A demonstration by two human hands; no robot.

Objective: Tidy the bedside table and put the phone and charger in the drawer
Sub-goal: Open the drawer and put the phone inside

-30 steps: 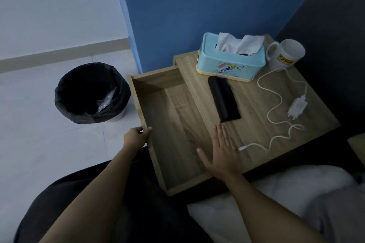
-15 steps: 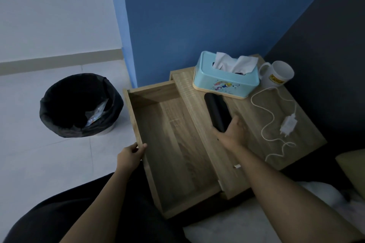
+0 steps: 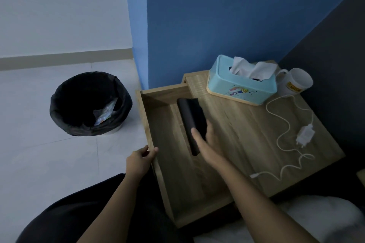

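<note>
An open wooden drawer point(image 3: 177, 179), pulled out of a bedside table point(image 3: 246, 134), is seen from above in dim light. The drawer's left wall is gripped by the left hand point(image 3: 139, 161), its fingers curled over the rim. A dark phone point(image 3: 190, 122) is held tipped on its long edge over the right side of the drawer, clasped by the right hand point(image 3: 207, 140) with the thumb across the near face and the fingers behind. The task is judged to be about a third done: the drawer is open and the phone is on its way in but not yet laid down. The white charger point(image 3: 305, 135) and its looping cable lie untouched on the tabletop, well to the right of the drawer. A turquoise tissue box point(image 3: 242, 89) stands just beyond the drawer's far right corner, and a white mug point(image 3: 298, 83) stands further right. To the left of the drawer, a black-lined bin point(image 3: 89, 104) sits on pale floor tiles. A blue wall rises behind the drawer.
</note>
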